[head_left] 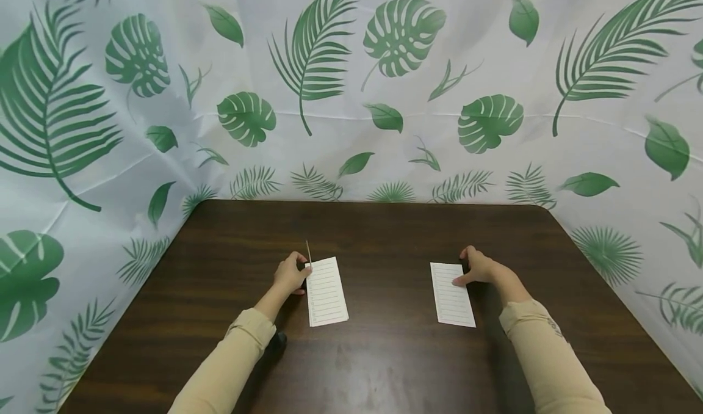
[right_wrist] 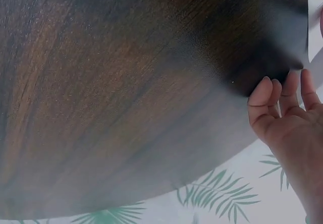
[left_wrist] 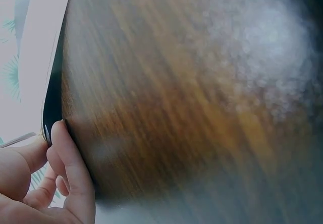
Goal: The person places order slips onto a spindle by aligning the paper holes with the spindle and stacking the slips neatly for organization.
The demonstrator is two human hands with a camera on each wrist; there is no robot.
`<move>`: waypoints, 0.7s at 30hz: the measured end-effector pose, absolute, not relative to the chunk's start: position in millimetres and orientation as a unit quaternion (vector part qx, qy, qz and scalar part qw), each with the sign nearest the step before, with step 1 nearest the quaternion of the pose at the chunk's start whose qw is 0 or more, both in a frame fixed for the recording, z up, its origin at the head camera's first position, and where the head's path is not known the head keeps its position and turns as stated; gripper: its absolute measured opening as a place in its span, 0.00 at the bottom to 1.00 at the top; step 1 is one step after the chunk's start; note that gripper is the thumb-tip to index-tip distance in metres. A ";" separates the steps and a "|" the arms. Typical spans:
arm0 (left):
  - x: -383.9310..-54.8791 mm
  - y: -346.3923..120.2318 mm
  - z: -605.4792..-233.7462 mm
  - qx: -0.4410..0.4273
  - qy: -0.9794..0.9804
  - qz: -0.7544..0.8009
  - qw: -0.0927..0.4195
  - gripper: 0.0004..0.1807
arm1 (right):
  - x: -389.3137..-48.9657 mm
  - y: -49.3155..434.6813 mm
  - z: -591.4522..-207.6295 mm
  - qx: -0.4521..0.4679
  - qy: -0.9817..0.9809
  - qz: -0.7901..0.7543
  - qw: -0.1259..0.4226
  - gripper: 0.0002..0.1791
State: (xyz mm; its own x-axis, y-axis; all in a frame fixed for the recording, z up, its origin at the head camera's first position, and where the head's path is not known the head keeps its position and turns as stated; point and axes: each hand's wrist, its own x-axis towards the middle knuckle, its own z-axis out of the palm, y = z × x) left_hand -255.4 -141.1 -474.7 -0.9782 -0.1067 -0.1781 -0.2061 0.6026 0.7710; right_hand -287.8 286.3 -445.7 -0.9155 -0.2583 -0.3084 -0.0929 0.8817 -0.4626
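A lined white paper pad (head_left: 326, 293) lies tilted left of centre on the table in the head view. My left hand (head_left: 290, 273) pinches its upper left edge between thumb and fingers. Seen from the left wrist, the left hand (left_wrist: 55, 183) holds that edge, with a dark gap below the pad. A thin strip (head_left: 309, 252), its kind unclear, sticks up at the left thumb. My right hand (head_left: 479, 266) rests its thumb on a second lined white sheet (head_left: 453, 301). In the right wrist view the right hand (right_wrist: 290, 113) has loosely bent fingers, apart from the thumb, touching the table.
The dark brown wooden table (head_left: 390, 353) spans the lower part of the head view, its far edge rounded at the corners. A white curtain (head_left: 329, 151) with green leaves hangs behind and at both sides. Between the two papers is bare tabletop.
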 end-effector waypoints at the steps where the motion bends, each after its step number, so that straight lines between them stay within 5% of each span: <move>1: -255.2 -141.2 -473.7 -0.086 0.895 0.435 0.053 0.12 | -288.2 285.8 -445.5 -0.094 0.955 -0.217 0.180 0.37; 7: -253.0 -145.0 -470.8 -0.087 0.894 0.435 0.053 0.13 | -288.6 278.2 -444.0 -0.093 0.960 -0.190 0.186 0.29; 21: -253.0 -138.8 -475.7 -0.083 0.893 0.438 0.054 0.13 | -284.2 284.6 -445.1 -0.105 0.967 -0.149 0.180 0.31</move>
State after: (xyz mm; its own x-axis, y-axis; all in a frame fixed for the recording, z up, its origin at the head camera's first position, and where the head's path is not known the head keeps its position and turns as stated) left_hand -253.0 -138.8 -475.7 -0.9803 -0.1017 -0.1692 -0.1961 0.6020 0.7740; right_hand -284.2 284.6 -445.1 -0.9129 -0.2572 -0.3169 -0.1494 0.9332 -0.3267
